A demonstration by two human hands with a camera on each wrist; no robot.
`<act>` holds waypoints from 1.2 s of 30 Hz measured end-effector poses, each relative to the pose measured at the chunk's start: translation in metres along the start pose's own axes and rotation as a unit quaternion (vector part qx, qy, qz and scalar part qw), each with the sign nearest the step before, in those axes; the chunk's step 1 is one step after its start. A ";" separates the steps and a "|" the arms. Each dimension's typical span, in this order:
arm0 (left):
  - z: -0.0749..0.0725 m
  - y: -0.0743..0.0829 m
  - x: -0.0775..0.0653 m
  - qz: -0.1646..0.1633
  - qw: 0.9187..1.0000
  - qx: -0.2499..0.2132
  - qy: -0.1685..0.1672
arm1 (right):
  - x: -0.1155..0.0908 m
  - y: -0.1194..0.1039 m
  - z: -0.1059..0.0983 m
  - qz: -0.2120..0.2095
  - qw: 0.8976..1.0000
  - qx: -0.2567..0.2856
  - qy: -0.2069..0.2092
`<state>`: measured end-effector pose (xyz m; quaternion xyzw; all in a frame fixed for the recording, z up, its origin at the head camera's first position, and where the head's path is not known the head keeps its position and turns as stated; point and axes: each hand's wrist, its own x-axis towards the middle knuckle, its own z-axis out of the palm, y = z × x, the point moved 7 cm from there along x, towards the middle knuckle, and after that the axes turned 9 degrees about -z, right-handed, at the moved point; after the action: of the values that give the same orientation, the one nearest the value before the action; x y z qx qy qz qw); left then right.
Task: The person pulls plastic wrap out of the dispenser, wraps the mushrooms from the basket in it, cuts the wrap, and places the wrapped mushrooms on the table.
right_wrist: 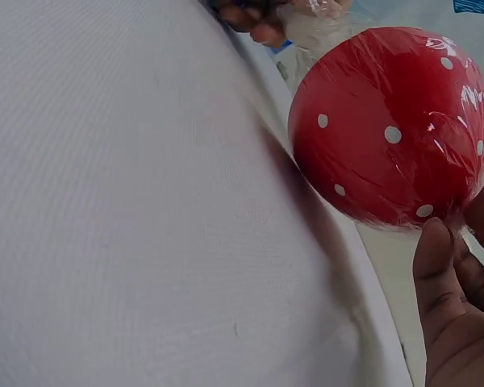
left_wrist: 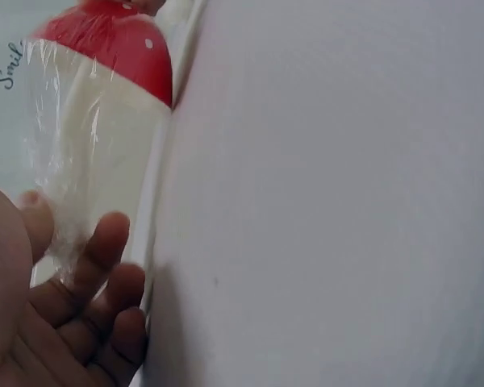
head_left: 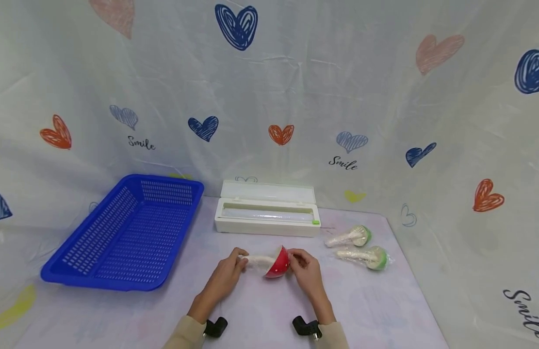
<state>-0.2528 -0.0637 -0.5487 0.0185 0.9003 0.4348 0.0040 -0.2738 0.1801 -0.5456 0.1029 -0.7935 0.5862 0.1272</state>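
A toy mushroom [head_left: 277,264] with a red, white-dotted cap and a pale stem lies sideways between both hands, covered in clear plastic film. My left hand [head_left: 228,271] pinches the wrapped stem end between thumb and fingers. In the left wrist view the film [left_wrist: 89,153] runs wrinkled along the stem, down to the fingertips. My right hand [head_left: 305,271] is at the cap's rounded side. Seen from the right wrist, its thumb and fingertips pinch the film at the edge of the red cap [right_wrist: 391,129].
Behind the hands stands a white cling film dispenser [head_left: 269,228] with its lid raised. A blue plastic basket [head_left: 173,261] is on the left. Two film-wrapped toys with green heads, one nearer [head_left: 376,259] and one farther [head_left: 361,236], lie on the right of the table.
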 end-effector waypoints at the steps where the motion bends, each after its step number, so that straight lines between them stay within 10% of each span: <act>1: 0.001 0.001 0.000 0.000 1.000 -0.001 0.001 | 0.000 0.002 -0.001 0.007 1.000 0.003 0.006; 19: 0.057 0.048 0.014 0.052 0.993 0.072 -0.075 | -0.005 0.024 -0.073 0.046 0.996 0.001 0.082; 31: 0.109 0.102 0.032 0.081 0.997 -0.012 -0.016 | -0.030 0.034 -0.154 0.107 0.975 -0.090 0.172; 36: 0.134 0.123 0.037 0.087 0.995 -0.038 -0.042 | -0.042 0.038 -0.184 0.125 0.964 -0.122 0.201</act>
<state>-0.2834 0.1193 -0.5351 0.1146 0.8772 0.4662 0.0047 -0.2312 0.3678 -0.5415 -0.1332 -0.8237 0.5048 0.2213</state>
